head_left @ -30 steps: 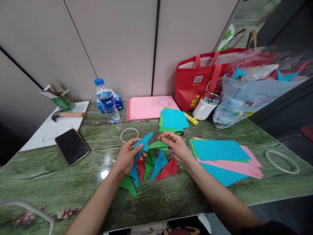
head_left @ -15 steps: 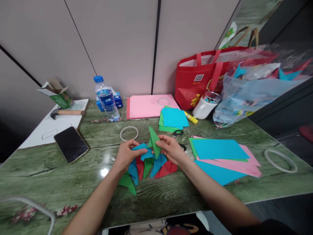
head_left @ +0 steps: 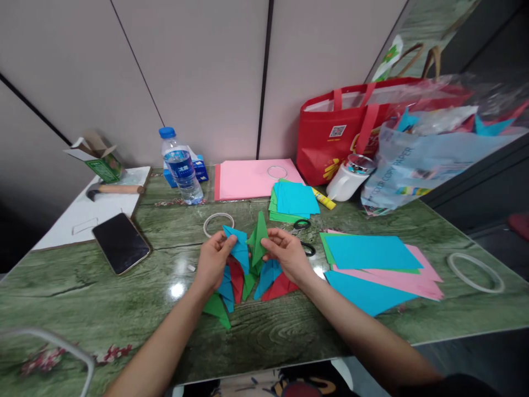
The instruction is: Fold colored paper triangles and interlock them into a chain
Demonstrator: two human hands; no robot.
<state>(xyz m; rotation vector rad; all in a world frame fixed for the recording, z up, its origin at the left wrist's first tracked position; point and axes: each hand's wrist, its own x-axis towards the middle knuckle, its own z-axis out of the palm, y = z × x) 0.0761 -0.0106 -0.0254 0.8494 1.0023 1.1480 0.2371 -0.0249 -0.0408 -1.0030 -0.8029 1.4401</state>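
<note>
Between its thumb and fingers, my left hand [head_left: 215, 258] pinches a folded blue paper piece [head_left: 239, 249]. My right hand [head_left: 287, 251] grips a folded green paper piece [head_left: 259, 240], its point facing up. The two pieces are held side by side just above the table, close together. Beneath them lie more folded pieces: a red one [head_left: 281, 286], a blue one [head_left: 268, 277] and several others, partly hidden by the held papers. A green folded piece [head_left: 217, 310] lies nearest the table's front edge, by my left wrist.
Black-handled scissors [head_left: 308, 249] lie beyond my right hand, near stacked blue and green squares [head_left: 295, 199]. Coloured sheets [head_left: 372, 252] are at the right. A phone [head_left: 120, 243], a hammer [head_left: 118, 189] and a water bottle [head_left: 182, 168] are at the left; bags [head_left: 330, 138] stand at the back.
The blue piece in my left hand has been raised and turned from lying flat to hanging downward. The green piece has turned more upright and moved slightly left.
</note>
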